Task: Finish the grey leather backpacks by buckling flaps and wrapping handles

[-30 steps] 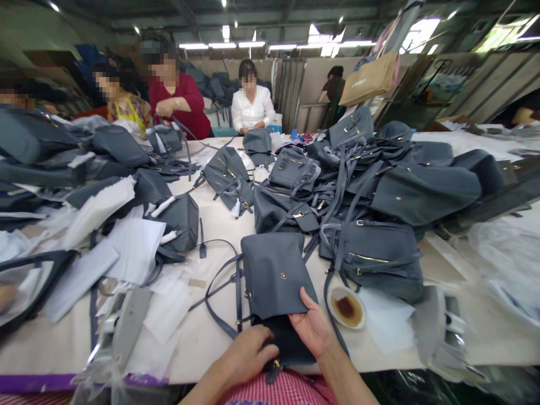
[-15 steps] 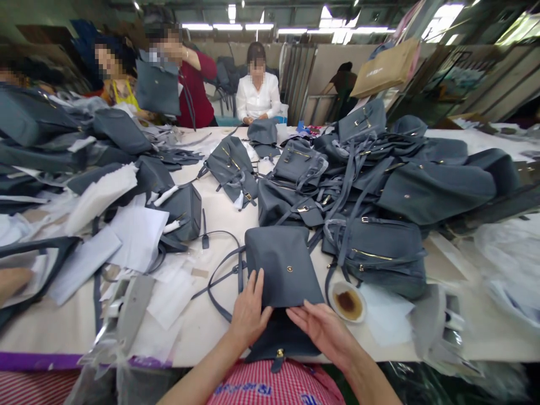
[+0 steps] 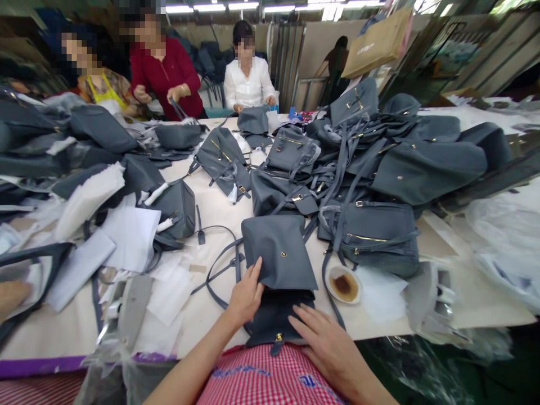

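A grey-blue leather bag (image 3: 279,256) lies flat on the table edge in front of me, its flap with a small gold snap turned up and a gold clasp at the near end. My left hand (image 3: 247,292) rests on the flap's left lower corner, fingers together, gripping its edge. My right hand (image 3: 327,343) lies flat with fingers stretched on the bag's dark lower part near the clasp. The bag's thin straps (image 3: 219,270) loop out to the left.
A small white dish (image 3: 343,285) with brown liquid sits right of the bag. Piles of grey bags (image 3: 379,163) cover the table's right and far side, white paper sheets (image 3: 130,236) the left. Three people work at the far end.
My left hand slid down to the flap's lower left corner. My right hand drew back toward me onto the bag's near end. The person in red lowered the bag they held up.
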`<state>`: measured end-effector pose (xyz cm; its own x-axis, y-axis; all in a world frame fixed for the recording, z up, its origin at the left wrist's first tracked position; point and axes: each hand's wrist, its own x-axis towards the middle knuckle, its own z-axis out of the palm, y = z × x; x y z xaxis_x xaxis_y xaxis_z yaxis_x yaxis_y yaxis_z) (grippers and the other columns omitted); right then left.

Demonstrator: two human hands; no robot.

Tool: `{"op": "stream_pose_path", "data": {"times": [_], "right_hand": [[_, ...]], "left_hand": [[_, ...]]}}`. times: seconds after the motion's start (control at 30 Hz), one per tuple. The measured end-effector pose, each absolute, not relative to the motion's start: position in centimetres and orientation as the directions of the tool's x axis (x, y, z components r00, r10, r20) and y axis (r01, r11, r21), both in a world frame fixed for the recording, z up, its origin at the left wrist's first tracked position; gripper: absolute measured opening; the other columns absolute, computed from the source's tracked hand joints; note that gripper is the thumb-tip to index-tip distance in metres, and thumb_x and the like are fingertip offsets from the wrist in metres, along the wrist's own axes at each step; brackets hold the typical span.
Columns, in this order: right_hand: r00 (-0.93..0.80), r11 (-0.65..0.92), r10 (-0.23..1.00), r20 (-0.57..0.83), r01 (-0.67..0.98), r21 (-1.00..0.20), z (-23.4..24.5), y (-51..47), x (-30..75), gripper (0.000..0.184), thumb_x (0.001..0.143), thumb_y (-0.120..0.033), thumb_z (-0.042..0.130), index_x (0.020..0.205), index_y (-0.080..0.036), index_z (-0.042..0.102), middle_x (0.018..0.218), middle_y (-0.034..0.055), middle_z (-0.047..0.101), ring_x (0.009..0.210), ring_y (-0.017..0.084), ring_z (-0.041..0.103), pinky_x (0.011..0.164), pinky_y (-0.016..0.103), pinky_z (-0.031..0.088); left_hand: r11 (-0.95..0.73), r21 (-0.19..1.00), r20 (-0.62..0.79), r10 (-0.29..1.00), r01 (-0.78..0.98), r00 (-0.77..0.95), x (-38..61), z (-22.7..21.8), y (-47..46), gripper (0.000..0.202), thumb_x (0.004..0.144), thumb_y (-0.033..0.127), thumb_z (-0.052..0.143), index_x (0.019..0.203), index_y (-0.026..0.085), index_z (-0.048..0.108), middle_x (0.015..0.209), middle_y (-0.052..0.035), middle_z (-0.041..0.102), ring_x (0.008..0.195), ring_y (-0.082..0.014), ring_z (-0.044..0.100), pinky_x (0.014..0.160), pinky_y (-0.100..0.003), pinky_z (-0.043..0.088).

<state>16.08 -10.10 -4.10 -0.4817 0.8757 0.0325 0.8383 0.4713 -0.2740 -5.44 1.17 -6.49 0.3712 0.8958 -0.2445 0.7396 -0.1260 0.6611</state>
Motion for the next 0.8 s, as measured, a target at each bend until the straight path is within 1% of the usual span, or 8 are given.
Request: {"op": "stream_pose_path", "data": {"times": [0.07,0.13,0.23,0.33,0.43,0.57,0.67,0.8], "right_hand": [[-0.46,0.396,0.879,-0.127,0.851,-0.345,-4.0,-8.0,14.4,0.019,0.084,-0.019,0.059,0.1,-0.023,0.069,0.095,0.0068,0.076,0.085,0.023,0.07,0.073,0.03,0.049],[-0.385,0.266,0.897,-0.218,0.863,-0.429,-4.0,-6.2,14.0,0.016,0.088,-0.023,0.053,0.088,-0.023,0.07,0.08,0.0036,0.075,0.075,0.02,0.069,0.066,0.027,0.046],[-0.273,0.123,0.938,-0.212,0.837,-0.533,-3.5,-4.1,14.8,0.022,0.091,-0.031,0.05,0.094,-0.024,0.07,0.088,0.0038,0.075,0.083,0.021,0.068,0.072,0.029,0.045],[-0.303,0.102,0.93,-0.206,0.754,-0.649,-2.5,-2.9,15.5,0.024,0.089,-0.036,0.051,0.089,-0.024,0.071,0.087,0.0021,0.074,0.083,0.021,0.066,0.073,0.029,0.043],[-0.341,0.059,0.907,-0.248,0.686,-0.726,-1.4,-2.3,15.5,0.022,0.086,-0.036,0.053,0.079,-0.023,0.07,0.079,0.0002,0.072,0.076,0.02,0.063,0.067,0.027,0.041],[-0.343,0.019,0.892,-0.294,0.679,-0.734,0.1,-1.7,15.2,0.021,0.084,-0.035,0.054,0.073,-0.022,0.067,0.071,-0.0009,0.067,0.073,0.019,0.06,0.067,0.027,0.039],[-0.372,-0.031,0.873,-0.315,0.603,-0.797,1.8,-1.0,15.3,0.02,0.082,-0.036,0.054,0.078,-0.022,0.067,0.075,-0.0009,0.067,0.075,0.02,0.06,0.069,0.027,0.041],[-0.372,-0.095,0.876,-0.308,0.492,-0.865,3.7,-0.3,15.6,0.021,0.079,-0.038,0.058,0.089,-0.023,0.069,0.091,0.0003,0.07,0.088,0.022,0.062,0.081,0.029,0.044]], "left_hand": [[-0.127,0.648,-0.234,0.905,0.751,0.355,-5.7,-5.9,0.9,0.064,0.088,0.021,0.038,0.15,0.019,0.022,0.151,-0.0121,0.036,0.136,-0.0235,0.04,0.109,-0.038,0.036],[-0.166,0.648,-0.184,0.913,0.743,0.364,-6.3,-4.6,0.5,0.058,0.085,0.022,0.045,0.142,0.017,0.039,0.148,-0.0141,0.041,0.135,-0.0268,0.039,0.111,-0.042,0.033],[-0.243,0.747,-0.097,0.881,0.619,0.463,-7.6,-1.8,-0.3,0.035,0.085,0.021,0.045,0.115,0.018,0.062,0.126,-0.0118,0.06,0.119,-0.0238,0.053,0.105,-0.038,0.039],[-0.215,0.836,-0.107,0.838,0.504,0.536,-8.5,0.2,-1.2,0.028,0.084,0.024,0.049,0.108,0.021,0.064,0.108,-0.006,0.067,0.101,-0.0194,0.06,0.092,-0.03,0.046],[-0.177,0.795,-0.171,0.853,0.581,0.494,-8.2,0.1,-1.4,0.034,0.076,0.027,0.061,0.11,0.021,0.063,0.106,-0.006,0.068,0.097,-0.0218,0.06,0.088,-0.031,0.045],[-0.149,0.763,-0.213,0.861,0.629,0.462,-7.0,-0.7,-0.6,0.018,0.081,0.023,0.051,0.084,0.019,0.069,0.084,-0.0038,0.069,0.082,-0.0192,0.061,0.078,-0.028,0.043],[-0.128,0.837,-0.201,0.831,0.531,0.518,-6.8,0.0,0.4,0.02,0.08,0.022,0.05,0.075,0.017,0.068,0.075,-0.0007,0.064,0.074,-0.0158,0.058,0.069,-0.024,0.041],[0.005,0.876,-0.318,0.758,0.483,0.569,-7.3,1.7,1.6,0.019,0.079,0.026,0.05,0.073,0.017,0.065,0.065,0.0028,0.057,0.063,-0.0134,0.052,0.057,-0.022,0.036]]}}
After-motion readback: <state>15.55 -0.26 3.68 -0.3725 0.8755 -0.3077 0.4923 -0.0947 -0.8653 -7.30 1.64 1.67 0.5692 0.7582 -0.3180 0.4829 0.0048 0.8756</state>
